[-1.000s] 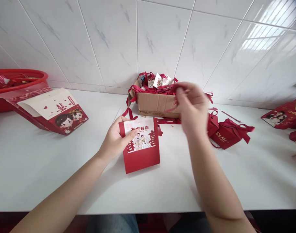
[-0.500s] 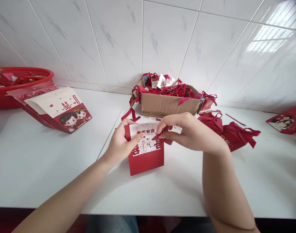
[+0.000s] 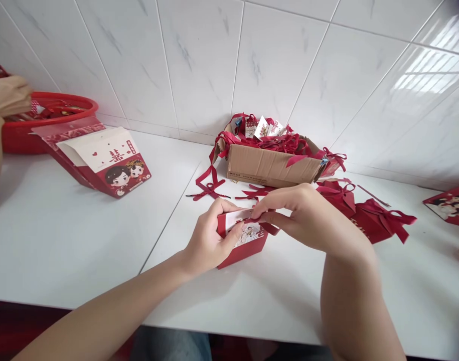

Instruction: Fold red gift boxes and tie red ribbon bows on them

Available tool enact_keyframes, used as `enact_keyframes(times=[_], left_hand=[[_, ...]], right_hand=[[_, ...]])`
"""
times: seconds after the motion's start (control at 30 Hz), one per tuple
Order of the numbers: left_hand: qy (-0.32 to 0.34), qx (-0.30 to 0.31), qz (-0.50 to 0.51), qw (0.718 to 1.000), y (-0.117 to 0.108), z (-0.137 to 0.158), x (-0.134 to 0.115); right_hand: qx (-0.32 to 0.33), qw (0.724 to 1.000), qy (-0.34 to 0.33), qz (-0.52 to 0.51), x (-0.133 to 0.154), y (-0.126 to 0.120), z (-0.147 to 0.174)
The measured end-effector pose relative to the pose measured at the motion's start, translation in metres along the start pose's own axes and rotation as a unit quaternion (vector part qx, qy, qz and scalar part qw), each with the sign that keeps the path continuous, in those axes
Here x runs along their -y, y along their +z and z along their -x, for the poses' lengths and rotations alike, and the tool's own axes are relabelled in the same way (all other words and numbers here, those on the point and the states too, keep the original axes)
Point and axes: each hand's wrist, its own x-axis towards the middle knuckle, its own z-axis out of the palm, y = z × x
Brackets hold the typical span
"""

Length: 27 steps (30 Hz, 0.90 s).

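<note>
A small red paper bag (image 3: 248,245) with a printed couple on its white front is tilted up off the white table (image 3: 82,235). My left hand (image 3: 210,238) grips its left side, thumb on the front. My right hand (image 3: 304,215) pinches a red ribbon at the bag's top edge; most of that ribbon is hidden under the fingers.
A cardboard box (image 3: 270,163) full of red ribbons and tags stands at the back. Loose ribbons (image 3: 208,186) lie before it, folded red boxes with bows (image 3: 368,218) to its right. A flat stack of printed bags (image 3: 105,160) and a red basin (image 3: 48,118) sit left; another person's hand (image 3: 7,95) reaches there.
My right hand came back from the cardboard box with a ribbon and met the bag's top. The bag was lifted from lying flat to tilted. Another person's hand appeared at the left.
</note>
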Motion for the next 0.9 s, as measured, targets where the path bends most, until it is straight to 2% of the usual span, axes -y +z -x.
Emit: enact_keyframes(times=[0.4,0.67,0.9], left_hand=[[0.072,-0.009,-0.022,0.997,0.001,0.001,0.003],[0.118,-0.012,-0.019,0.993,0.003,0.001,0.004],[0.142,-0.013,-0.007,0.990,0.003,0.002,0.008]], right_hand=[[-0.052,0.993,0.032,0.103,0.009,0.004,0.004],[-0.039,0.984,0.053,0.165,0.015,0.006,0.004],[-0.023,0.986,0.047,0.161,0.012,0.007,-0.001]])
